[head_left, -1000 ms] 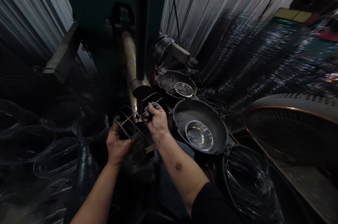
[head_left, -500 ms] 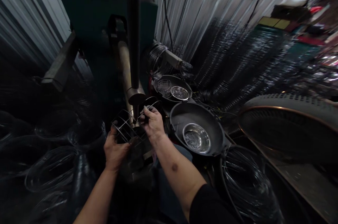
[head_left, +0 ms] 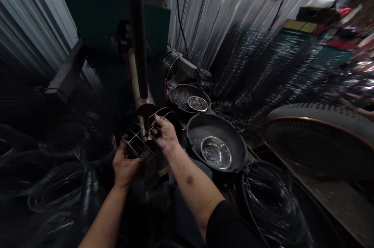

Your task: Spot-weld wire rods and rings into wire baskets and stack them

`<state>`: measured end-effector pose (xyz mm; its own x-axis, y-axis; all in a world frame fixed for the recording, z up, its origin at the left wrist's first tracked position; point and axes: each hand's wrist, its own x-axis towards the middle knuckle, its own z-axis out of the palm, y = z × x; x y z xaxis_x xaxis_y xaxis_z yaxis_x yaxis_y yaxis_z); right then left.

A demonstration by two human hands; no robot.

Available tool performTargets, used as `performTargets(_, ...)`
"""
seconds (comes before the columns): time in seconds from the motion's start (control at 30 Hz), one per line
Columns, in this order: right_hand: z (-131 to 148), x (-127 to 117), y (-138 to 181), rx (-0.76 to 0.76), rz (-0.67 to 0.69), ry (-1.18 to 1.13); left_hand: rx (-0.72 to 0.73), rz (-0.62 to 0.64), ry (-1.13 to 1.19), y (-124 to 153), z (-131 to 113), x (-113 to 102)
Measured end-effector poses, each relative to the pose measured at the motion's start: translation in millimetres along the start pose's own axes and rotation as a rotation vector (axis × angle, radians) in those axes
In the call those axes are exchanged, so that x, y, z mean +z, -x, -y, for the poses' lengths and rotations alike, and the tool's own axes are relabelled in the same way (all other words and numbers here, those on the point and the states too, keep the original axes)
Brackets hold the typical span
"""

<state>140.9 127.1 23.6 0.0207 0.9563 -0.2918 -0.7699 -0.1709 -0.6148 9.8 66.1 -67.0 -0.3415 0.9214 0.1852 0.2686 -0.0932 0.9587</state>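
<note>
Holding wire rack [head_left: 143,139] under the welder electrode [head_left: 145,109], left hand [head_left: 125,164] clamped on its near edge, right hand [head_left: 164,134] pinching a wire at the far side. Spot-weld step likely; next calls for keeping the joint steady beneath the tip.

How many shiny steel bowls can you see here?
2: one steel bowl inside the near dark pan, another steel bowl in the far pan behind it. Clutter may hide others.
</note>
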Motion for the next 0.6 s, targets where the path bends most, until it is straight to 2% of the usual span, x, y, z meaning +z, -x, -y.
performTargets(0.23, 6, -1, -1, 0.056, -0.114, -0.077, 0.239, 0.016, -0.132, 8, 1, -13)
performTargets(0.4, 6, -15, 9, 0.027, -0.056, -0.073, 0.384, 0.014, -0.200, 14, 3, -14)
performTargets(0.6, 9, -15, 8, 0.002, -0.046, -0.047, 0.404, 0.011, -0.207, 9, 5, -11)
